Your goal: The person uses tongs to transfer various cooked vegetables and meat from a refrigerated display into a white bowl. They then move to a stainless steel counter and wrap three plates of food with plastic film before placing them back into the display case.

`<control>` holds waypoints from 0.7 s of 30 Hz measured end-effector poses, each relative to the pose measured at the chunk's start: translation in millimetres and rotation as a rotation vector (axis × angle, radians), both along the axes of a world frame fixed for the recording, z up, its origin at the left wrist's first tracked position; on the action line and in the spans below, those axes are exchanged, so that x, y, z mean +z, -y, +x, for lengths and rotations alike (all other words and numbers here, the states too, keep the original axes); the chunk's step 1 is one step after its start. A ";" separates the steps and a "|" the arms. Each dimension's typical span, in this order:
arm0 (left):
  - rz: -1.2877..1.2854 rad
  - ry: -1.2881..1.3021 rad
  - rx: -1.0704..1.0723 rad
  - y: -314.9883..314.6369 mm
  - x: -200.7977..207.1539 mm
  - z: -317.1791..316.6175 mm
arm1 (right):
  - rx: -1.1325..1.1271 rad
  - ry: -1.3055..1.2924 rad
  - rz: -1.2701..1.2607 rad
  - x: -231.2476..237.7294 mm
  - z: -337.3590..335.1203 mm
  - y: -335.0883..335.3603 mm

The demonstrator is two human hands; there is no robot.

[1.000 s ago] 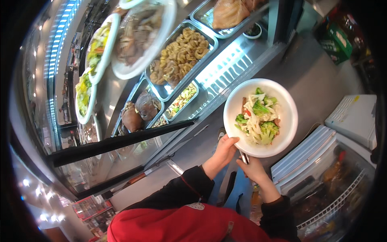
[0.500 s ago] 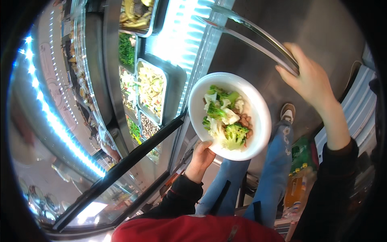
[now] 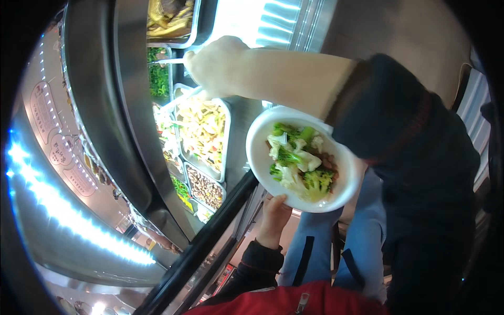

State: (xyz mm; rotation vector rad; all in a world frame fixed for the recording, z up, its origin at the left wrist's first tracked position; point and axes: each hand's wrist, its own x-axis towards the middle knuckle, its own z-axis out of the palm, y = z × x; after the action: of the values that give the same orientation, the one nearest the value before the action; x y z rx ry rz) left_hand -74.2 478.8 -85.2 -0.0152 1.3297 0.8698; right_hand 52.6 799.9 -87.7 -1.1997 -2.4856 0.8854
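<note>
My left hand [image 3: 276, 219] grips the near rim of a white oval bowl [image 3: 258, 173], thumb on top. Inside lie broccoli [image 3: 318, 181], cauliflower [image 3: 289, 176] and some brown beans or peanuts, partly covered. My right arm reaches left across the bowl's far edge. Closed round metal tongs [image 3: 182, 98], my right hand [image 3: 218, 65] is over the food display, their two arms spread apart. Beneath them are chopped pale-yellow food [image 3: 202, 131] and dark green leafy food [image 3: 159, 81]. The tongs' tips are hard to make out, and nothing shows clearly between them.
A black rail [image 3: 210, 239] runs diagonally between the bowl and the display. Speckled beans or nuts [image 3: 203, 187] and yellow-brown strips [image 3: 172, 21] fill other trays. A broad metal housing [image 3: 102, 115] borders the trays on the left. A bright strip light [image 3: 68, 210] shines beyond.
My right hand has swung from the far right to the left, carrying the tongs over the trays. The bowl stays in my left hand, shifted slightly right in view.
</note>
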 end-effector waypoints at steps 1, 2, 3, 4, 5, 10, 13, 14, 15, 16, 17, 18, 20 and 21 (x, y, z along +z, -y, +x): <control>-0.013 -0.013 0.004 0.2 -0.5 -4.0 | 0.033 0.033 -0.020 1.9 -21.4 -11.5; -0.043 0.004 0.052 -0.4 1.6 -6.2 | 0.050 0.045 -0.008 3.1 -41.8 -26.3; -0.057 0.018 0.031 0.3 0.6 -6.8 | 0.056 0.065 0.045 0.7 -57.6 -34.9; -0.059 0.021 -0.005 -1.0 1.5 -7.3 | 0.061 0.093 0.094 -1.9 -71.7 -41.8; -0.082 0.024 0.012 -0.3 2.5 -3.7 | 0.059 0.103 0.130 -8.0 -80.9 -46.6; -0.210 -0.016 -0.092 -14.0 4.7 13.0 | 0.107 0.173 0.157 -30.8 -103.8 -62.4; -0.137 0.030 -0.065 -22.3 2.5 19.6 | 0.118 0.173 0.155 -38.1 -95.6 -64.3; -0.183 0.018 -0.063 -23.0 -2.3 24.2 | 0.128 0.186 0.166 -39.6 -92.9 -62.9; -0.179 0.024 -0.041 -24.2 -4.1 23.7 | 0.124 0.185 0.169 -39.7 -88.9 -62.3; -0.173 0.031 -0.021 -25.5 -7.2 23.6 | 0.123 0.185 0.173 -39.6 -84.7 -62.0; -0.141 0.058 0.001 -24.9 -7.9 23.5 | 0.119 0.186 0.174 -39.3 -80.5 -61.1; -0.110 0.087 0.022 -24.7 -9.3 23.5 | 0.115 0.183 0.172 -38.5 -76.5 -60.8; -0.037 0.151 0.093 -24.2 -10.8 24.4 | 0.105 0.174 0.176 -36.6 -68.6 -59.1; -0.082 0.075 0.084 -25.7 -11.3 23.3 | 0.108 0.175 0.177 -35.4 -66.5 -59.2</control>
State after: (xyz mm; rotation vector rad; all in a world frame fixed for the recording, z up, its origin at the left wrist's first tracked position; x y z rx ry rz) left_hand -50.9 504.5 -96.5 -0.1677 1.3008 0.8770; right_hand -13.8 859.1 -123.1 -1.1373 -2.7227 0.5911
